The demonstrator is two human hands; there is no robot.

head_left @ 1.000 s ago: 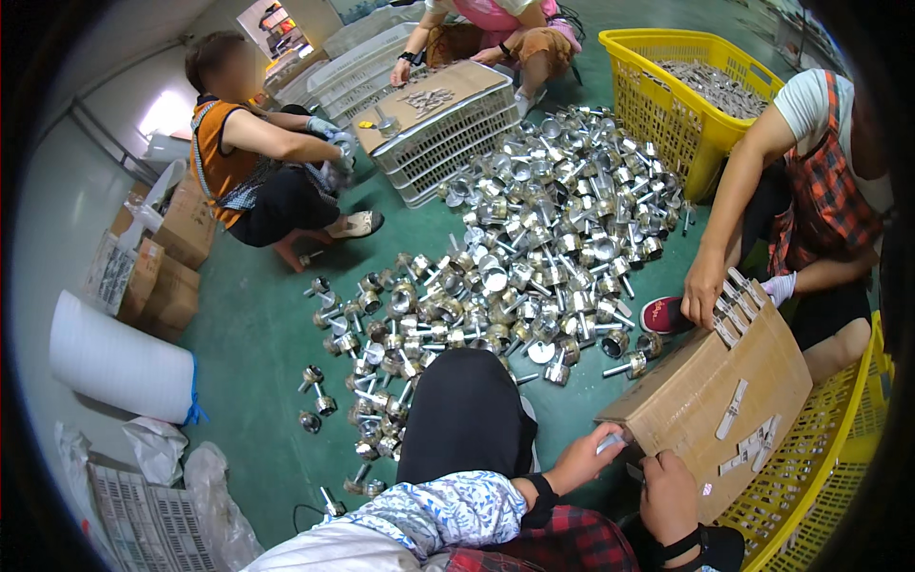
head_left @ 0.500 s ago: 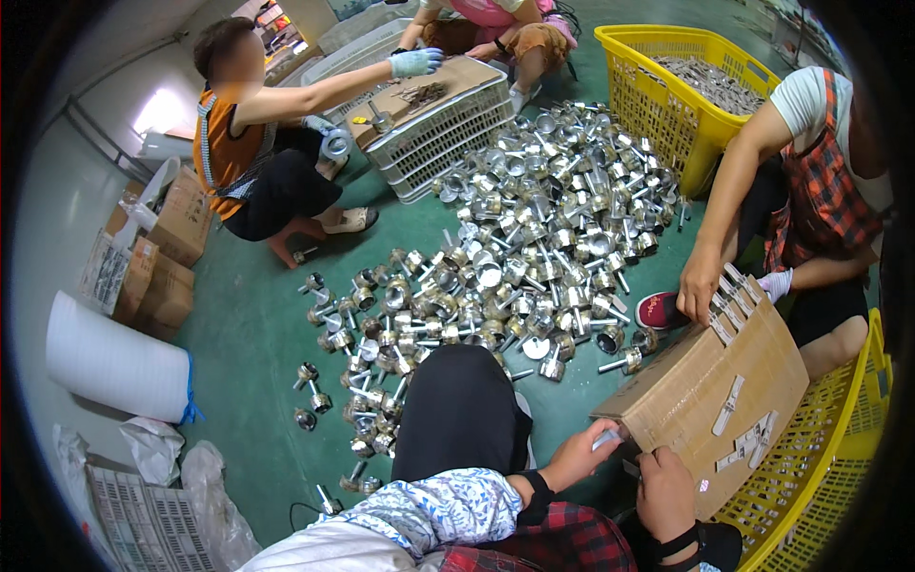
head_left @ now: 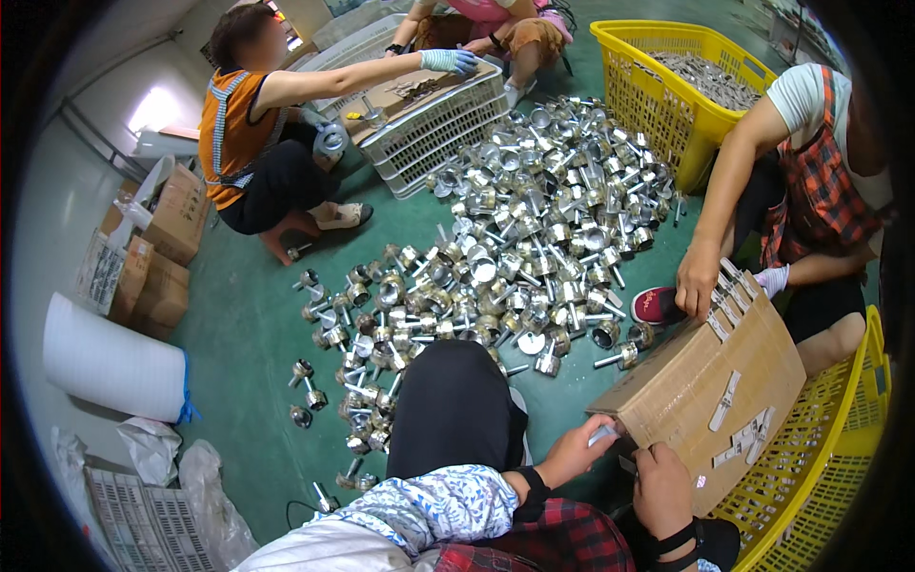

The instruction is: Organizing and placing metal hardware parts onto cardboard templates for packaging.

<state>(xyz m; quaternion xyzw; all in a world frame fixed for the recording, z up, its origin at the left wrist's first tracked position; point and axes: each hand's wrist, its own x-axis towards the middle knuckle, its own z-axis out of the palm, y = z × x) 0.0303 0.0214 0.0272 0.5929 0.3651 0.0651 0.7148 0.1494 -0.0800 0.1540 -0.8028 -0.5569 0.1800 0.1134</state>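
Note:
My left hand (head_left: 572, 450) is closed round a small silvery piece (head_left: 602, 436), its exact kind unclear, beside the near corner of a cardboard box (head_left: 658, 381). Just to the right, my right hand (head_left: 663, 488) has its fingers curled at the box's near edge. A pale sliver shows at its fingertips, but what it grips is mostly hidden. Flat metal strips (head_left: 746, 437) lie on top of the box. More strips (head_left: 732, 303) line its far edge, where a co-worker's hand (head_left: 699, 281) touches them.
Metal cups with stems (head_left: 548, 238) are heaped on the green floor. A yellow basket (head_left: 810, 496) stands at right, another yellow basket (head_left: 658, 105) holding metal pieces behind. Two co-workers sit around a white crate (head_left: 434, 138). Boxes (head_left: 176, 214) and a white roll (head_left: 114, 357) stand at left.
The co-worker in orange has reached further right over the cardboard on the crate. My hands keep nearly the same pose beside the box. The view has shifted slightly.

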